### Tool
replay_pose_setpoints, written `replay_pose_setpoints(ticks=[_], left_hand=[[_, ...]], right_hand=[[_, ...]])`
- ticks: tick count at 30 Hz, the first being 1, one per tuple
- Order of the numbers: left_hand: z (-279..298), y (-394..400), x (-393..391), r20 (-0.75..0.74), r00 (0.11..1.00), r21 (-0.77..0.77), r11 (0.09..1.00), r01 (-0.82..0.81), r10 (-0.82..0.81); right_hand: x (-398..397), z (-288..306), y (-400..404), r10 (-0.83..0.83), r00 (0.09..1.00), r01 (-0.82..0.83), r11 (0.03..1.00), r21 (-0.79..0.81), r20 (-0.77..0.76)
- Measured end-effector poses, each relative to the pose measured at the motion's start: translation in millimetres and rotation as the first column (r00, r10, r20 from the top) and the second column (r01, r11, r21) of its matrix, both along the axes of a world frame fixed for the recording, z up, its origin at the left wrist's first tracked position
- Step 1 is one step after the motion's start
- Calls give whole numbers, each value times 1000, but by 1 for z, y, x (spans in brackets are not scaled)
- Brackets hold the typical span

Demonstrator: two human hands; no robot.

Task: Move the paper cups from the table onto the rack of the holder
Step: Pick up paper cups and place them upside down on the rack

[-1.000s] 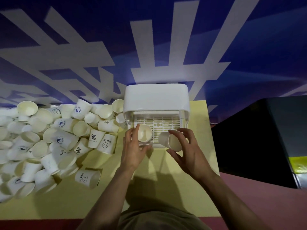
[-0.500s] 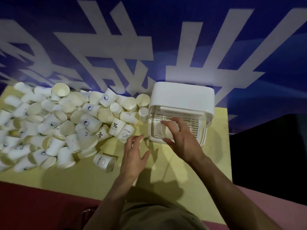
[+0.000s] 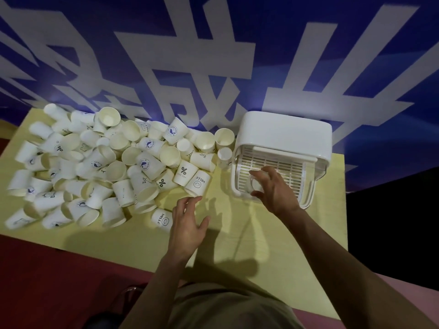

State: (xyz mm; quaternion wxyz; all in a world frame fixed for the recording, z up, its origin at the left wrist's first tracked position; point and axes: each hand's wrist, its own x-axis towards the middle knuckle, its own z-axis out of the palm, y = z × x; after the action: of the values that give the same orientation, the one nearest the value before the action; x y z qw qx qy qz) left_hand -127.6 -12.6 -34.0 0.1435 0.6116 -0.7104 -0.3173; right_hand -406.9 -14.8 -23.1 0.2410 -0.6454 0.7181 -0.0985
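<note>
- Yellow table [image 3: 256, 236] fills the middle of the view, with a dark red floor [image 3: 47, 281] on the near side of it and a blue wall with large white characters [image 3: 190, 55] behind.
- Nearest on the table, the left hand [image 3: 188, 227] hovers with fingers spread and relaxed, holding nothing.
- Just left of that hand lies a tipped cup printed HELLO [image 3: 162, 219], its side toward the camera.
- Right of the left hand and farther back, the right hand [image 3: 273, 188] reaches into the white holder [image 3: 285, 136], its fingers curled round a paper cup [image 3: 257, 185] that sits bottom-up on the slatted rack [image 3: 282, 167], at the rack's near left corner.
- Left of the holder a big heap of paper cups [image 3: 102, 167] covers the table, lying at all angles, some showing a % mark or a blue round logo.
- One small cup [image 3: 224, 156] stands just beside the holder's left wall.
</note>
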Motion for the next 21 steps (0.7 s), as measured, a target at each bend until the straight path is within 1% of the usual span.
replay_pose_setpoints(ticks=[4,9,13,17,21], left_hand=[[0,-3,18,3,1000,21,999,-25,25],[-4,-9,44,37,999,32,999,-34,33],[-11,-16,64,92,995,73,996,-51,44],[-21,-19,81,208,978,166,985,-45,9],[-30,-16,96,236,969,195,980,29,-76]], right_hand=[[4,-1,-3,-24,999,24,1000,-13,23],[12,-3,-3,-59,998,59,998,-27,-11],[24,-4,5,-160,986,154,978,-139,-36],[48,-4,13,-157,986,141,964,-224,-53],[86,0,15,-144,988,127,963,-237,-56]])
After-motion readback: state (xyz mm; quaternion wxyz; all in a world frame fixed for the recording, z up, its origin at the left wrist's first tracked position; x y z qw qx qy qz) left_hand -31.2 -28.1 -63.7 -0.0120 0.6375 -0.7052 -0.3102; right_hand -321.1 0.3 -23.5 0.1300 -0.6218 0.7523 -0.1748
